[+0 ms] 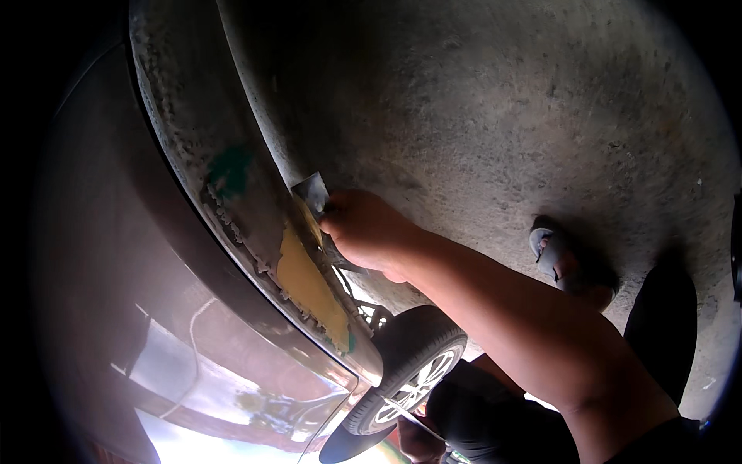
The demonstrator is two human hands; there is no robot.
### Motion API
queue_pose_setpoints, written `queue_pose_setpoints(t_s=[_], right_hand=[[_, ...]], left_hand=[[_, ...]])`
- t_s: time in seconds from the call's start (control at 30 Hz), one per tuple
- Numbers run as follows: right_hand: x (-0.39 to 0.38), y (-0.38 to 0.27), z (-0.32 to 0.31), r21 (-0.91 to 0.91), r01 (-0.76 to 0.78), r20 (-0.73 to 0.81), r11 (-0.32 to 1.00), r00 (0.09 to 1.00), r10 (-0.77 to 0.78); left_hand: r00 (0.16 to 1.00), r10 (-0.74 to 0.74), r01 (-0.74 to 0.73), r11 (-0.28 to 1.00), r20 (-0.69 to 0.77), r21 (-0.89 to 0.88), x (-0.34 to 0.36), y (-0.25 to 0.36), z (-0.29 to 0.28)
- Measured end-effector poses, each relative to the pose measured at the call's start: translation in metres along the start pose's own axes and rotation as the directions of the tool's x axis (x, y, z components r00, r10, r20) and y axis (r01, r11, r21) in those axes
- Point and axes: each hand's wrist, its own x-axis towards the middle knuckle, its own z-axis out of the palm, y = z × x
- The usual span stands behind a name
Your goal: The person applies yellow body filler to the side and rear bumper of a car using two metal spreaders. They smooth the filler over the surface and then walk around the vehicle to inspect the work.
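Our right hand pinches 1 scraper at the car bumper edge, seemingly gripped close to the blade for control beside the yellow putty. Our left hand, low near the wheel, shows too dimly to tell its grip.

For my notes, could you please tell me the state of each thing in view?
Scraper: held.
Right hand: closed on the scraper.
Yellow filler: spread, ragged-edged; wet or dry unclear.
Lower car panel: dull, rough-edged.
Upper car panel: glossy.
Wheel: fitted, partly hidden.
Sandal: worn.
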Motion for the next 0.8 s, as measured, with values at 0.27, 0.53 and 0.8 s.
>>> queue_pose_setpoints(t_s=[0.27, 0.53, 0.8], right_hand=[[-0.009, -0.003, 0.016, -0.037, 0.021, 0.041, 0.999, 0.999, -0.019], [-0.057, 0.009, 0.042, -0.162, 0.373, -0.076, 0.914, 0.918, -0.388], [-0.041, 0.048, -0.009, 0.094, -0.019, 0.097, 0.995, 0.995, 0.01]], left_hand=[[0.999, 0.026, -0.026, 1.0, 0.028, -0.004, 0.01, -0.001, 0.016], [0.998, 0.056, -0.056, 0.998, 0.005, 0.011, 0.013, 0.002, 0.011], [0.998, -0.017, 0.017, 1.0, 0.056, 0.012, 0.012, 0.015, 0.002]])
